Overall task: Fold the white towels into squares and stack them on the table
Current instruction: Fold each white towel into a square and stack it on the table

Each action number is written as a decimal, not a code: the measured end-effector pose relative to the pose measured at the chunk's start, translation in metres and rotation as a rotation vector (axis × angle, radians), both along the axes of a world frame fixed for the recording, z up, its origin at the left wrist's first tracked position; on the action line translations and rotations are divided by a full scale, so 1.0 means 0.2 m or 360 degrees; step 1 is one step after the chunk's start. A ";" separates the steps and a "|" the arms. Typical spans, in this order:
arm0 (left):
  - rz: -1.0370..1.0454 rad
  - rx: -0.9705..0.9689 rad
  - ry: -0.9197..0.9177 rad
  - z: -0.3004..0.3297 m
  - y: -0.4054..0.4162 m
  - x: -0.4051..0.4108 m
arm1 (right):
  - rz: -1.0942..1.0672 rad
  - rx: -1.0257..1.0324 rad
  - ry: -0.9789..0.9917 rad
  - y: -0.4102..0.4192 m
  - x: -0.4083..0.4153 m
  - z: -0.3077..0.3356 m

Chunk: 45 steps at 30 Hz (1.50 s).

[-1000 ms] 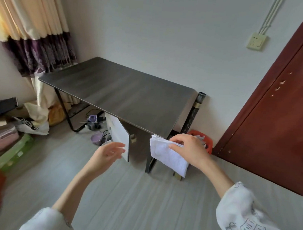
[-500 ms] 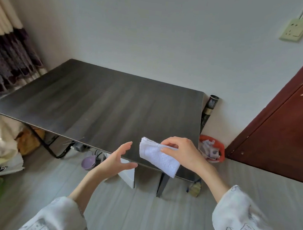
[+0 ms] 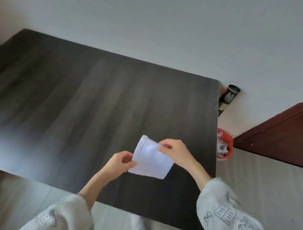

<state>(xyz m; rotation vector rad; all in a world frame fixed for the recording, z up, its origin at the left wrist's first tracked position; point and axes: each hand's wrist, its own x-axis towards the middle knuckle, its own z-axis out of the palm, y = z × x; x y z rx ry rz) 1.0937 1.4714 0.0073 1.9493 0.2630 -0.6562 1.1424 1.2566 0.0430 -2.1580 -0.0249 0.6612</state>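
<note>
A small folded white towel (image 3: 150, 160) is held above the near right part of the dark wooden table (image 3: 75, 108). My right hand (image 3: 175, 152) pinches its upper right edge between thumb and fingers. My left hand (image 3: 119, 162) pinches its lower left edge. The towel looks folded into a rough rectangle, tilted, and it hangs a little above the tabletop. No other towel shows on the table.
A black tube (image 3: 228, 99) leans against the white wall past the table's right edge. A red bin (image 3: 225, 148) with crumpled paper stands on the floor beside a dark red door (image 3: 286, 136). Grey floor lies to the right and in front.
I have stepped up to the table, so the view now looks down on it. My left hand, empty before, now pinches the towel's left edge, and the towel sits over the tabletop.
</note>
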 end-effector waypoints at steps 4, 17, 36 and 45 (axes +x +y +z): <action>0.0055 0.0076 0.0156 -0.12 -0.01 0.30 | 0.0044 -0.0120 0.0119 0.04 0.34 -0.17; 0.0073 0.0353 0.0315 -0.29 -0.01 0.62 | -0.0049 -0.0225 0.0258 0.04 0.72 -0.32; -0.0579 0.0158 -0.0367 0.25 -0.28 -0.21 | -0.0978 0.0202 -0.0157 -0.25 -0.83 0.17; -0.1302 -0.0127 -0.0516 0.46 -1.08 -0.83 | -0.1734 0.0145 -0.0374 -0.79 -1.93 0.37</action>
